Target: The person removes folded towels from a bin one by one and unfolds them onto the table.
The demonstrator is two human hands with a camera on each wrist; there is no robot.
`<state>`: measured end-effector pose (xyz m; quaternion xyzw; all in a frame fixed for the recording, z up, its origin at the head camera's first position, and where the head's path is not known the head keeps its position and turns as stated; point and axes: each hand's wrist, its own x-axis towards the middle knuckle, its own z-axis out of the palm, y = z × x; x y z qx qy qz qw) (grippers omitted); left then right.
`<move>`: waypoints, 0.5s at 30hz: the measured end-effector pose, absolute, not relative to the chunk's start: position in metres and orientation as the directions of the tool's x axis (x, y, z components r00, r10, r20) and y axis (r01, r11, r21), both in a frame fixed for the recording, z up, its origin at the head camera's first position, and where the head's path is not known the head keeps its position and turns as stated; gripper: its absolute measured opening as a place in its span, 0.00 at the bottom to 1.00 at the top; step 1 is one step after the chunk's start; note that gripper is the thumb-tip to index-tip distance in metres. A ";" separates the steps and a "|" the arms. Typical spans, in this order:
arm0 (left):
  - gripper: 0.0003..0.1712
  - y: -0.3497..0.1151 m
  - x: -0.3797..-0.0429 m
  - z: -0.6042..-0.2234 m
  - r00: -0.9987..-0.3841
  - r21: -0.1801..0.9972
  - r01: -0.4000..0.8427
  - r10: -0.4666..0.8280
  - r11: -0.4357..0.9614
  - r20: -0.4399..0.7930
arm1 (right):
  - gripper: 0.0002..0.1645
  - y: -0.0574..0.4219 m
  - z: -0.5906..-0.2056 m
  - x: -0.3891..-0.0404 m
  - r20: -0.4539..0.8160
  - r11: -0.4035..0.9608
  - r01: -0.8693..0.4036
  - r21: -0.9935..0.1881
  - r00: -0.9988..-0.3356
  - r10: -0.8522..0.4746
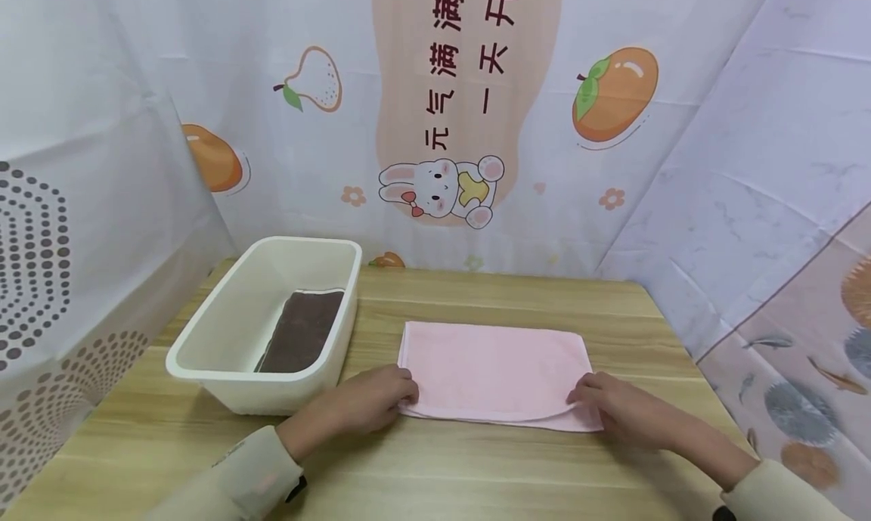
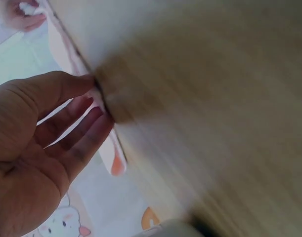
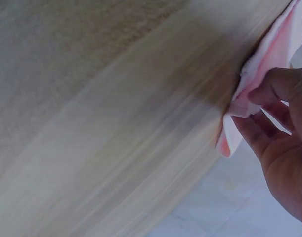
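You had the pink cloth [image 1: 493, 366] lying folded near the centre of the frame, a little below the middle, flat on the wooden desk [image 1: 469, 472]. Your left hand [image 1: 377, 397] pinched its lower left corner between thumb and fingertips, and your right hand [image 1: 629, 411] pinched its lower right side the same way, the fingers nearly closed on thin layers. Near that right hand the upper layer bowed up slightly, baring the layer beneath. The white basin [image 1: 248, 309] stood at the left of the frame, apart from the cloth but just beside your left hand, whose wrist passed close in front of its near right corner. Inside it lay a dark brown piece [image 1: 302, 332] with a pale edge. A printed curtain [image 1: 327, 154] closed off the far side, bearing a rabbit [image 1: 435, 190], and further hangings flanked the desk at left and right.
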<state>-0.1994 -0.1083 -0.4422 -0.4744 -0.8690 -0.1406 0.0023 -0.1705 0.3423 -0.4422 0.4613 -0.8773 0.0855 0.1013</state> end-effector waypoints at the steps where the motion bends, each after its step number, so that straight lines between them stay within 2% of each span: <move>1: 0.12 -0.108 -0.199 -0.443 -0.559 0.241 0.819 0.819 0.520 0.131 | 0.29 0.342 -0.443 -0.171 0.263 0.563 -0.824 -0.059 -0.557 -0.788; 7: 0.10 -0.104 -0.198 -0.442 -0.592 0.231 0.797 0.797 0.558 0.119 | 0.23 0.344 -0.443 -0.172 0.253 0.580 -0.810 -0.090 -0.581 -0.773; 15: 0.10 -0.107 -0.196 -0.439 -0.640 0.323 0.750 0.757 0.578 0.131 | 0.26 0.348 -0.432 -0.177 0.206 0.526 -0.822 -0.218 -0.566 -0.798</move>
